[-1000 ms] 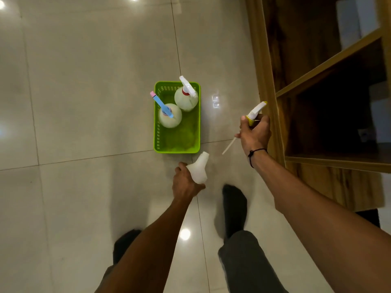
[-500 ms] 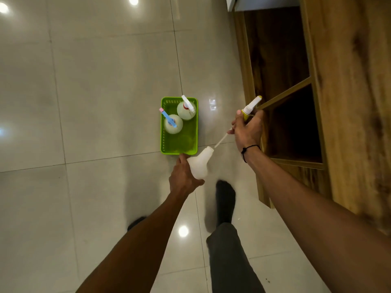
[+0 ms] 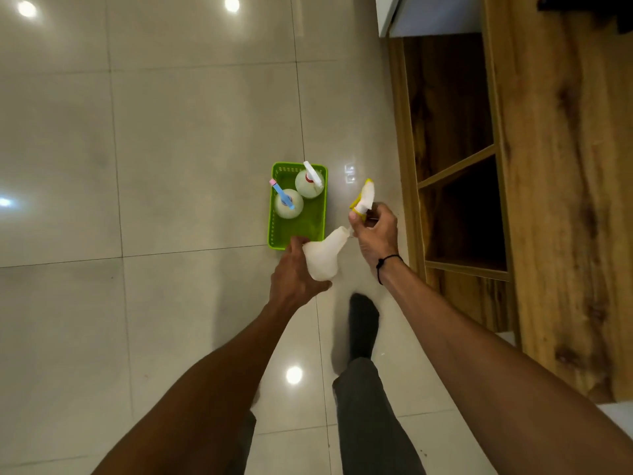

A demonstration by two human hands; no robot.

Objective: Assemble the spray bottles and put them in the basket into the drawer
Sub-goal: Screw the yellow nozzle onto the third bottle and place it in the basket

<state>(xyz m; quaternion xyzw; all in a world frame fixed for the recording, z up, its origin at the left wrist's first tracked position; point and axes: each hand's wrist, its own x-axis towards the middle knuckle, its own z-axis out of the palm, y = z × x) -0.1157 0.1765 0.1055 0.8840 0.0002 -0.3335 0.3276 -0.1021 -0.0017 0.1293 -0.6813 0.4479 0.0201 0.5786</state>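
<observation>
Trigger head (image 3: 363,199) brought down to the neck of the white bottle (image 3: 323,255) over the last second, where earlier held well apart from it with the dip tube hanging free in the air. Tube no longer seen, so probably fed inside the bottle; seated or not, could not be told. Meant the third bottle was close to assembled, with only the collar left to twist down, judging by the tilt of the head against the neck

Left hand (image 3: 295,275) closed around the bottle's rounded body from below and behind, neck pointed up and to the right. Right hand (image 3: 375,234) pinched shut on the collar of the trigger head, thin black band at the wrist

Held in the air above the floor (image 3: 191,159), just past the near right corner of the green basket (image 3: 297,231). Basket set on the floor beside the wooden cabinet (image 3: 561,186), with the blue-headed bottle (image 3: 288,204) at its left wall and the red-collared bottle (image 3: 309,184) at its far right corner, both upright and close together; near half of the basket left free

Bottle: matte, translucent white plastic, bulbous with a tapered neck, likely light and empty. Trigger head: hard glossy plastic, white with yellow nozzle and trigger. Basket: rigid lime plastic, rectangular, walls pierced in a fine lattice. Floor: polished pale tile, mirroring ceiling lights. Cabinet: warm grained wood, open shelves, dark inside; no drawer made out
</observation>
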